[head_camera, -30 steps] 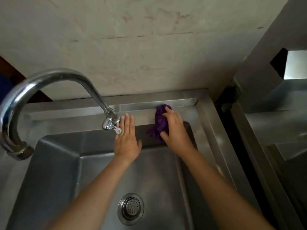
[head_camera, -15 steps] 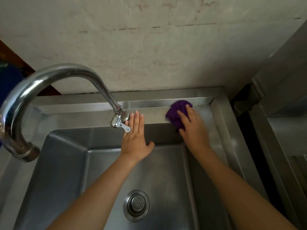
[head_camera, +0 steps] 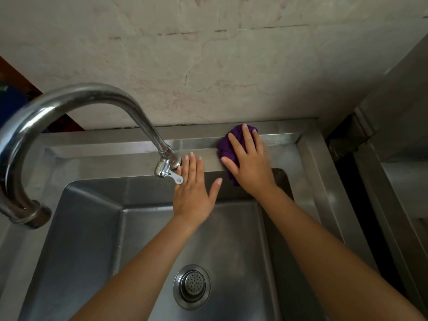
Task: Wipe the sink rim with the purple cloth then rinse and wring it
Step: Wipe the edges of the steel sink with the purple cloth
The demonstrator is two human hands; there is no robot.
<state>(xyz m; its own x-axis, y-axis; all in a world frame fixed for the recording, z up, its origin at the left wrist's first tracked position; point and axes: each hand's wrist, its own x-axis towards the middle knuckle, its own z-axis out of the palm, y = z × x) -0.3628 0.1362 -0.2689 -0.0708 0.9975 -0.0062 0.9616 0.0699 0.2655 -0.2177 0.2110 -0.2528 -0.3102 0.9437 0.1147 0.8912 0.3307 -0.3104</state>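
Note:
The purple cloth (head_camera: 225, 144) lies bunched on the far rim (head_camera: 115, 164) of the steel sink, right of the middle. My right hand (head_camera: 249, 163) presses flat on top of it, fingers spread toward the back ledge, and covers most of it. My left hand (head_camera: 194, 193) rests flat with fingers together on the same rim, just left of the cloth and beside the tap's nozzle; it holds nothing.
A curved chrome tap (head_camera: 76, 100) arches from the left, its nozzle (head_camera: 168, 166) over the far rim. The drain strainer (head_camera: 191, 286) sits in the basin floor. A stained wall (head_camera: 208, 66) rises behind the sink. Another steel unit (head_camera: 398, 181) stands to the right across a dark gap.
My right hand has slid the cloth along the far rim, first right toward the corner, and now lies flatter and further back on it. The left hand stays put.

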